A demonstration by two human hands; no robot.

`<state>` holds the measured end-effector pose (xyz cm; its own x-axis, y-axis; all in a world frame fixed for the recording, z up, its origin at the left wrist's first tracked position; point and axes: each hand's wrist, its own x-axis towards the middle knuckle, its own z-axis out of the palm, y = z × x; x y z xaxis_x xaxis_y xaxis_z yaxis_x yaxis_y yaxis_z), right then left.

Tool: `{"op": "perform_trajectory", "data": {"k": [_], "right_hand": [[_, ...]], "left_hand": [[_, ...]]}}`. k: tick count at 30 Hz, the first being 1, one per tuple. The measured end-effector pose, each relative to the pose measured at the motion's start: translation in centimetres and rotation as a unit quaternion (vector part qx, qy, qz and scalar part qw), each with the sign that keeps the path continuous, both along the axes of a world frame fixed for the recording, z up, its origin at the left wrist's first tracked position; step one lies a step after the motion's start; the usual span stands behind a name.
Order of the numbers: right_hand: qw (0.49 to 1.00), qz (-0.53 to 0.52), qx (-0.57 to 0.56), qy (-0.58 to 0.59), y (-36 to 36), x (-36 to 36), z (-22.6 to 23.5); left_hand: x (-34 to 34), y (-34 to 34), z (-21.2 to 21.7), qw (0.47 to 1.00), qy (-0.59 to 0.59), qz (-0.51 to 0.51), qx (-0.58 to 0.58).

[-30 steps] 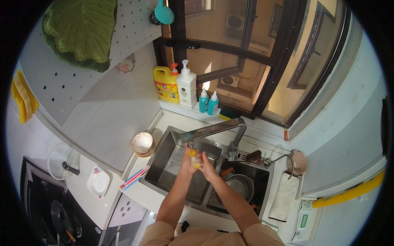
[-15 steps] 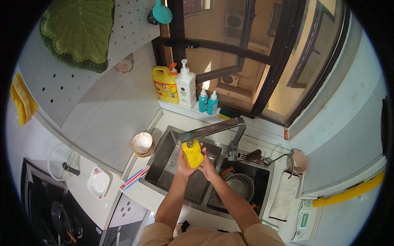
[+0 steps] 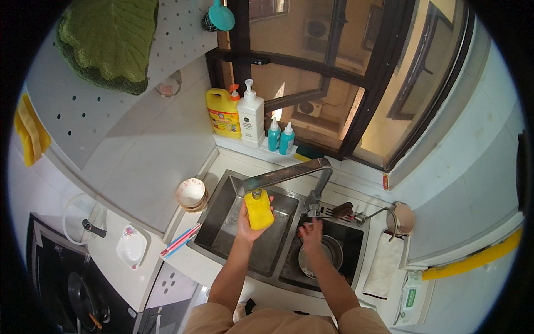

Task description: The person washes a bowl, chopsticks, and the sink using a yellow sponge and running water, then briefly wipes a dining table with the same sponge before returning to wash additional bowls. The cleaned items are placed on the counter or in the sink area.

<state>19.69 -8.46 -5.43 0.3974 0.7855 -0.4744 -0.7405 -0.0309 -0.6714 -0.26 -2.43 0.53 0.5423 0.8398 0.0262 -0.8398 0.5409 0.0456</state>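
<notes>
My left hand (image 3: 246,229) is closed around a yellow sponge (image 3: 260,212) over the left basin of the steel sink (image 3: 222,245). The sponge's top end sits right at the spout of the faucet (image 3: 286,177); I cannot make out any running water. My right hand (image 3: 311,229) holds nothing, its fingers loosely apart, just in front of the faucet's base. Below that hand, a round metal pot (image 3: 332,253) lies in the right basin, partly hidden by my forearm.
Stacked bowls (image 3: 192,193) and colored chopsticks (image 3: 182,240) lie left of the sink. Yellow (image 3: 223,114) and white (image 3: 252,119) bottles stand on the sill with two teal bottles (image 3: 286,140). A white cloth (image 3: 384,264) and a pink cup (image 3: 401,219) are at right.
My right hand has let go of the sponge and moved right, over the right basin toward the faucet's base. The sponge stays in my left hand and looks less squeezed.
</notes>
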Motion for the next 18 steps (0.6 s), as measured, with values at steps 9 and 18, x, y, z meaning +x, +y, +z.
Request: {"op": "perform_trajectory", "data": {"k": [9,18], "right_hand": [[0.984,0.032,-0.152,-0.089,5.6,6.7,1.5],[0.92,0.288,0.004,-0.267,-0.5,-1.8,2.9]], "left_hand": [[1.2,-0.9,1.2,0.996,0.094,0.001,-0.008],[0.9,-1.7,-2.0,0.98,0.189,-0.014,-0.063]]}}
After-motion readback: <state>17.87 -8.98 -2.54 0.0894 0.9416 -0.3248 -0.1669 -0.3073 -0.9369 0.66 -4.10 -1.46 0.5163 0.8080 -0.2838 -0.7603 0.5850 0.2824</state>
